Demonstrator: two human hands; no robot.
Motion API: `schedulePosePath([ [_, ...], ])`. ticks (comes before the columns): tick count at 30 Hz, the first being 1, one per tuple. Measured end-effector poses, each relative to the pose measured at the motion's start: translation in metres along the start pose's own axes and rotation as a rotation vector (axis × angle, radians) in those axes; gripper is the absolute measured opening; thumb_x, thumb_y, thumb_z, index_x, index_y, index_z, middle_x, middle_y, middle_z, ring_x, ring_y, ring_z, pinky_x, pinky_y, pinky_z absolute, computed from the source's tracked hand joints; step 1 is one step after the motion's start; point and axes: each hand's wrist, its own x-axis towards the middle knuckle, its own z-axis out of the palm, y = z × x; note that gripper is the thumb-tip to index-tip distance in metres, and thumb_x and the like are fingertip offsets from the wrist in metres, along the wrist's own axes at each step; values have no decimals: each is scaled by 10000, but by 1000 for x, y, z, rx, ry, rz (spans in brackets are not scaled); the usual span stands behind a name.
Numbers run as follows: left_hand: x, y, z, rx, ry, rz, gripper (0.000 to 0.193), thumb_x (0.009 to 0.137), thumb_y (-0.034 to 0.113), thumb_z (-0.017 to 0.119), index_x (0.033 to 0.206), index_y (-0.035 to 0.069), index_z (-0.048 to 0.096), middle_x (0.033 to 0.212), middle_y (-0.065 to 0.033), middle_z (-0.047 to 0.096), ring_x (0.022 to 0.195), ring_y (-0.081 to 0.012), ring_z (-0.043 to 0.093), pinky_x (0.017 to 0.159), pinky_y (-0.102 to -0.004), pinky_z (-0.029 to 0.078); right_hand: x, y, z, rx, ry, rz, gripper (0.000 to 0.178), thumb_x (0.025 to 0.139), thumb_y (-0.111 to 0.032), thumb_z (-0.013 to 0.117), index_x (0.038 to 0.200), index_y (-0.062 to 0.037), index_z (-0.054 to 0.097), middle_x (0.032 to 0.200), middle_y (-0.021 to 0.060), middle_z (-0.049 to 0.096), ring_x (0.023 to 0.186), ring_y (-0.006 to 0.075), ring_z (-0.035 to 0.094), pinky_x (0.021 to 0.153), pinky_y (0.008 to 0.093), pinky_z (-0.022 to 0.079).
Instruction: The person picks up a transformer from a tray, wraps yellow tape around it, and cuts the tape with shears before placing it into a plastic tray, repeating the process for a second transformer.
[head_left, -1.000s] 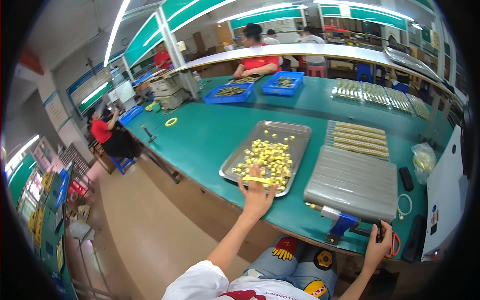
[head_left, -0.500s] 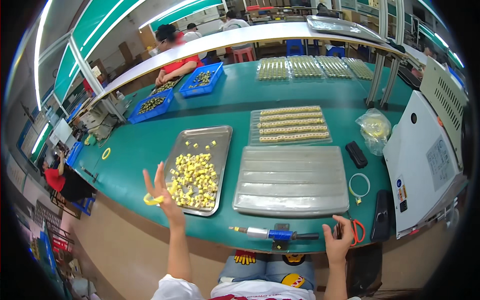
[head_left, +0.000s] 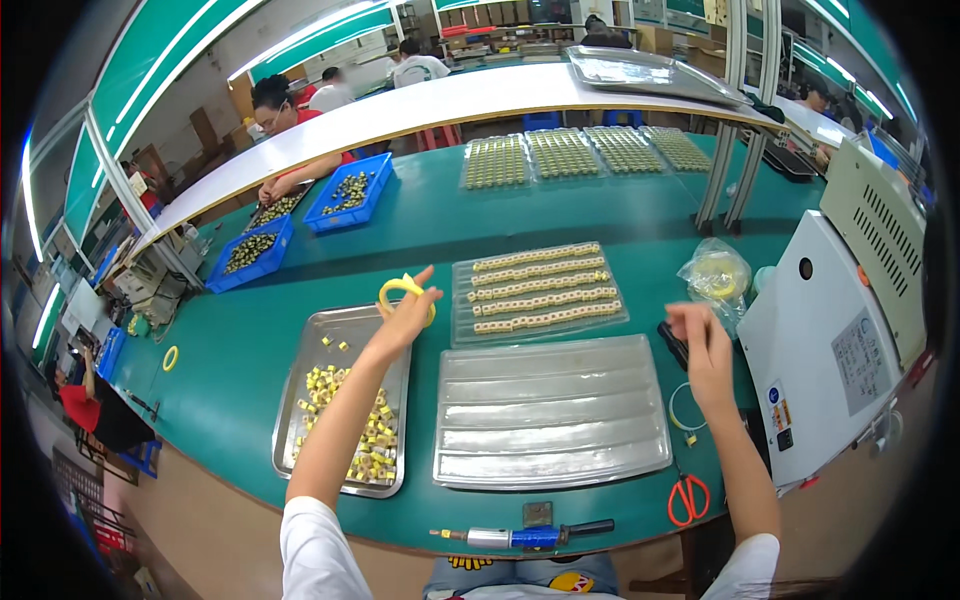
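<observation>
My left hand (head_left: 408, 312) is above the far right corner of a metal tray (head_left: 403, 425), closed on a thin yellow ring (head_left: 390, 288) that looks like a roll of tape. Small yellow-and-cream blocks (head_left: 375, 435) lie loose in that tray, partly hidden by my left forearm. My right hand (head_left: 702, 345) hovers with bent fingers over a small black case (head_left: 672, 343); nothing shows in it. Between my arms lies a ridged clear plastic tray (head_left: 550, 410) without parts. Beyond it, another plastic tray (head_left: 535, 337) holds several rows of cream blocks (head_left: 545, 292).
A blue-and-silver hand tool (head_left: 520, 537) sits at the front edge, with orange-handled scissors (head_left: 688, 500) to its right. A white machine (head_left: 815, 330) stands right, beside a plastic bag (head_left: 717, 272). Blue bins (head_left: 348, 195) and a co-worker (head_left: 290, 150) are far left.
Both hands have moved forward over the table; the left carries the yellow ring rightward, toward the rows of blocks. The right hand has left the scissors for the black case. The view has shifted.
</observation>
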Motion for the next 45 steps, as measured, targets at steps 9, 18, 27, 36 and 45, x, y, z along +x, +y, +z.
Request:
schedulePosePath([
  [9,32,29,-3,141,-172,38,554,974,476,354,1331,82,510,1261,-65,592,1261,-213,446,1132,-455,45,85,109,55,-9,-65,329,425,1002,-370,387,1067,-18,617,949,58,630,830,119,540,732,268,462],
  [18,44,14,-12,-132,-77,21,475,993,302,424,1324,-37,403,961,-107,666,861,-170,629,717,-267,509,96,171,62,-248,-140,317,425,993,-348,389,1159,-15,594,1132,176,629,1097,312,579,915,365,435],
  [27,63,-36,21,437,-49,-46,771,947,298,485,1486,33,3,1042,-170,629,954,-322,628,892,-378,449,93,179,55,-134,-262,248,443,1002,-344,383,1202,4,571,1168,164,624,1112,280,577,954,333,412],
  [36,64,-37,32,357,-54,36,767,944,287,492,1487,30,15,920,-145,597,902,-286,617,833,-343,447,91,172,57,-121,-335,289,463,1001,-358,397,1231,11,557,1184,144,619,1108,238,571,956,311,403],
  [45,63,-16,33,387,-53,11,770,920,271,519,1489,58,46,834,-169,614,819,-351,622,751,-381,469,92,177,57,-108,-330,285,444,1011,-333,388,1209,21,569,1160,124,631,1094,209,576,947,303,412],
])
